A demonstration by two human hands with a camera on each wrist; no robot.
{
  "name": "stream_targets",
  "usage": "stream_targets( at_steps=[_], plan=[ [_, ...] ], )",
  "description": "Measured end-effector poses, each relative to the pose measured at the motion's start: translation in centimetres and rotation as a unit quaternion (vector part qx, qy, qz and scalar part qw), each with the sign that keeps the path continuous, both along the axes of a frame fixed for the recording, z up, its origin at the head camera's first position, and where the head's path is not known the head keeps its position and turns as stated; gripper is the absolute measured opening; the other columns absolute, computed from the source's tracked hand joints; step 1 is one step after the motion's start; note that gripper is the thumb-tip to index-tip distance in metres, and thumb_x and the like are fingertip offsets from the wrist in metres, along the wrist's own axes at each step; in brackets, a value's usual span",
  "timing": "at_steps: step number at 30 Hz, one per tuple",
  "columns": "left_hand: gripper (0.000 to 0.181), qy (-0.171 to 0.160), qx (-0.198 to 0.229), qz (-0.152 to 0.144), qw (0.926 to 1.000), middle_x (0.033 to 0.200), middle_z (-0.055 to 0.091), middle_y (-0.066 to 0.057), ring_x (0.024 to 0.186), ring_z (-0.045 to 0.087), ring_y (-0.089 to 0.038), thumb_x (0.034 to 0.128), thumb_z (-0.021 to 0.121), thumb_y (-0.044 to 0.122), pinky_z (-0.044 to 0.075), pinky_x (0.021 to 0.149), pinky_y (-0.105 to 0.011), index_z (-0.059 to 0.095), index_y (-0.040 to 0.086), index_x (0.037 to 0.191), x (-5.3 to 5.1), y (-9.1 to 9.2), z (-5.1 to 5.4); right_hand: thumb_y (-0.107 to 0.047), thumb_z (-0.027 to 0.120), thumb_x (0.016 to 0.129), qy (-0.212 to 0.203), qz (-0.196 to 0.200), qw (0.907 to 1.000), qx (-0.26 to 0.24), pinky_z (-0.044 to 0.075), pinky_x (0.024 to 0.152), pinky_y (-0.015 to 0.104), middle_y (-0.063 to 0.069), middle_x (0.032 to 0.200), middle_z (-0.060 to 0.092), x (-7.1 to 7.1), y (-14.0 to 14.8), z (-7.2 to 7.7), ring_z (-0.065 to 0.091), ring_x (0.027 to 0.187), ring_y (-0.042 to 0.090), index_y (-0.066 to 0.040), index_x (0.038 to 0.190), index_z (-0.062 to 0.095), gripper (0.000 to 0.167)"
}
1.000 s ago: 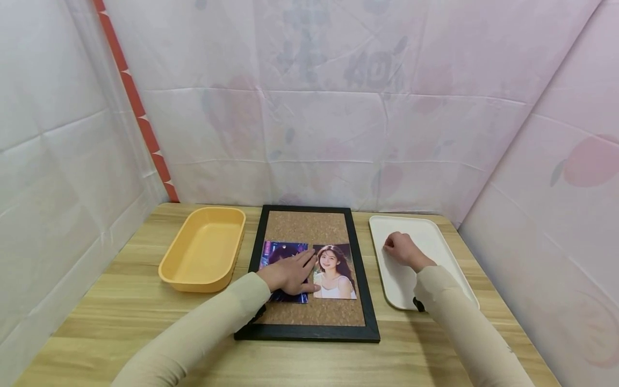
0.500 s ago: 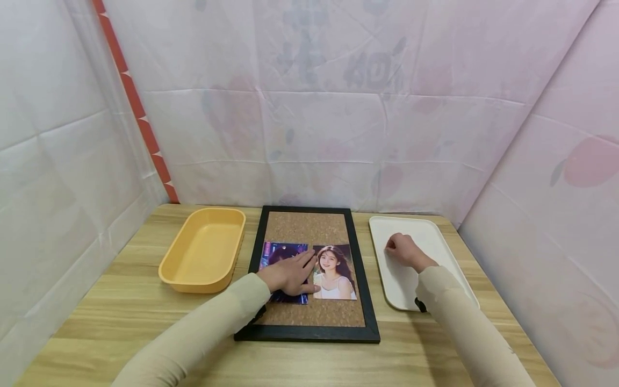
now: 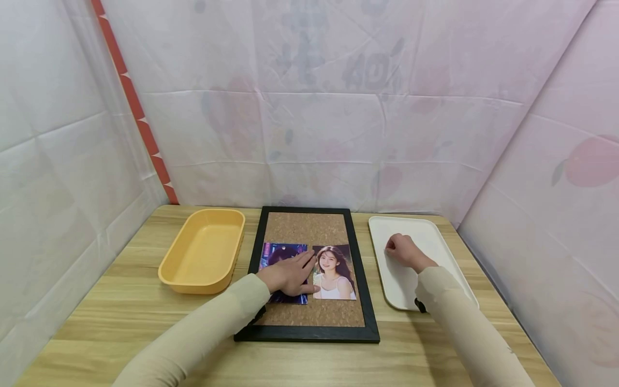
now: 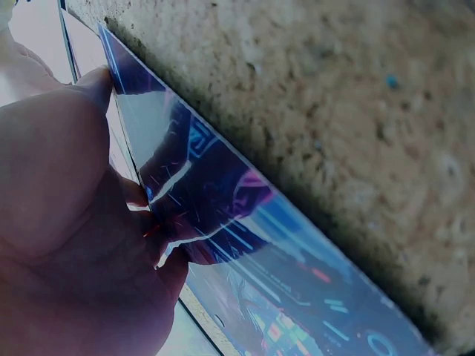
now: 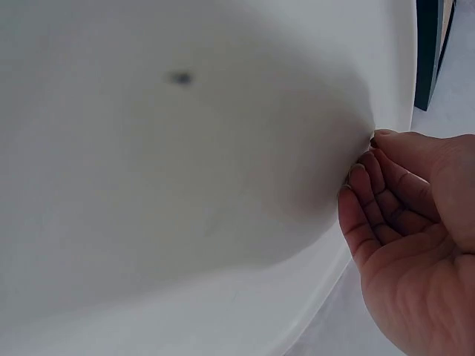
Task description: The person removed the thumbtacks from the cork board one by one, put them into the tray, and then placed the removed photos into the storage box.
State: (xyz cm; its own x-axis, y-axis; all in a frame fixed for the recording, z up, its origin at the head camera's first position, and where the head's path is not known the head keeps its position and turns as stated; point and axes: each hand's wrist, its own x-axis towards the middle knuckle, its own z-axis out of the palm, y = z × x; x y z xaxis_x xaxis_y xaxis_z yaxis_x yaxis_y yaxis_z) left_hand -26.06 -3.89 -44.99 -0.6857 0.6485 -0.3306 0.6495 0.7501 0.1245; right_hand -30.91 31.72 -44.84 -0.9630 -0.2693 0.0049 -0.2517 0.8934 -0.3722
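On the black-framed cork board (image 3: 311, 317) lie two photo prints side by side. My left hand (image 3: 292, 273) rests with its fingers spread on the dark purple-blue print (image 3: 292, 299), fingertips reaching the inner edge of the portrait print (image 3: 333, 271). A small round pin head (image 3: 283, 248) shows at the purple print's top. In the left wrist view that print (image 4: 230, 200) is glossy, beside the left palm (image 4: 67, 222). Over the white tray (image 3: 427, 236), my right hand (image 3: 405, 251) has thumb and forefinger pinched together; a tiny dark bit (image 5: 373, 141) shows between the tips, its kind unclear.
A yellow plastic basin (image 3: 193, 285) stands left of the board on the wooden table (image 3: 121, 317). Pale printed cloth walls (image 3: 319, 123) enclose the back and sides. A dark wrist strap (image 3: 419, 305) hangs under the right sleeve.
Early on, my right hand shifts very slightly on the white tray. The left hand and the prints keep their places; the view tilts a little.
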Motion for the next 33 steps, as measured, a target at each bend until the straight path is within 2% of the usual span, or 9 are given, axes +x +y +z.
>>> stream_targets(
  at_steps=[6, 13, 19, 27, 33],
  plan=[
    [0.086, 0.002, -0.003, 0.002, 1.0, 0.172, 0.006, -0.011, 0.158, 0.006, -0.025, 0.1037, 0.04, 0.063, 0.016, 0.127, -0.039, 0.016, 0.007, 0.165, -0.1, 0.0, -0.4, 0.001, 0.067, 0.092, -0.001, -0.002, 1.0, -0.003, 0.054, 0.072, 0.042, 0.013, 0.081, 0.069, 0.3, 0.1, 0.1, 0.063, 0.075, 0.025, 0.006, 0.086, 0.07, 0.008],
    [0.083, 0.006, -0.014, 0.0, 0.9999, 0.172, 0.011, -0.012, 0.158, 0.011, -0.026, 0.1044, 0.041, 0.061, 0.019, 0.126, -0.038, 0.019, 0.007, 0.164, 0.5, 0.1, 0.5, 0.005, 0.064, 0.09, 0.008, 0.017, 0.9998, -0.001, 0.055, 0.079, 0.048, 0.019, 0.087, 0.067, 1.2, 0.2, 1.1, 0.064, 0.083, 0.031, 0.016, 0.098, 0.066, 0.014],
    [0.084, 0.011, -0.012, 0.001, 0.9999, 0.172, 0.012, -0.013, 0.158, 0.012, -0.026, 0.1042, 0.042, 0.061, 0.02, 0.126, -0.038, 0.02, 0.006, 0.164, 0.7, 0.1, 1.0, 0.003, 0.066, 0.091, 0.016, 0.031, 0.9993, -0.014, 0.055, 0.077, 0.049, 0.021, 0.092, 0.066, 1.7, -0.3, 2.2, 0.064, 0.084, 0.031, 0.016, 0.104, 0.064, 0.019],
    [0.086, 0.013, -0.009, 0.0, 0.9999, 0.172, 0.01, -0.012, 0.158, 0.009, -0.026, 0.1037, 0.042, 0.062, 0.017, 0.126, -0.038, 0.018, 0.006, 0.164, 0.0, 0.1, -0.2, -0.001, 0.066, 0.095, 0.012, 0.038, 0.9989, -0.025, 0.057, 0.08, 0.05, 0.027, 0.101, 0.067, 2.2, -1.3, 3.1, 0.068, 0.09, 0.036, 0.017, 0.111, 0.062, 0.025],
    [0.086, 0.012, -0.014, -0.002, 0.9998, 0.172, 0.011, -0.012, 0.158, 0.011, -0.026, 0.1031, 0.041, 0.064, 0.019, 0.126, -0.038, 0.019, 0.007, 0.164, 0.4, 0.1, 0.8, -0.005, 0.065, 0.097, 0.012, 0.034, 0.9988, -0.034, 0.056, 0.082, 0.052, 0.027, 0.102, 0.068, 2.3, -2.0, 3.5, 0.067, 0.093, 0.038, 0.017, 0.113, 0.063, 0.028]
  ],
)
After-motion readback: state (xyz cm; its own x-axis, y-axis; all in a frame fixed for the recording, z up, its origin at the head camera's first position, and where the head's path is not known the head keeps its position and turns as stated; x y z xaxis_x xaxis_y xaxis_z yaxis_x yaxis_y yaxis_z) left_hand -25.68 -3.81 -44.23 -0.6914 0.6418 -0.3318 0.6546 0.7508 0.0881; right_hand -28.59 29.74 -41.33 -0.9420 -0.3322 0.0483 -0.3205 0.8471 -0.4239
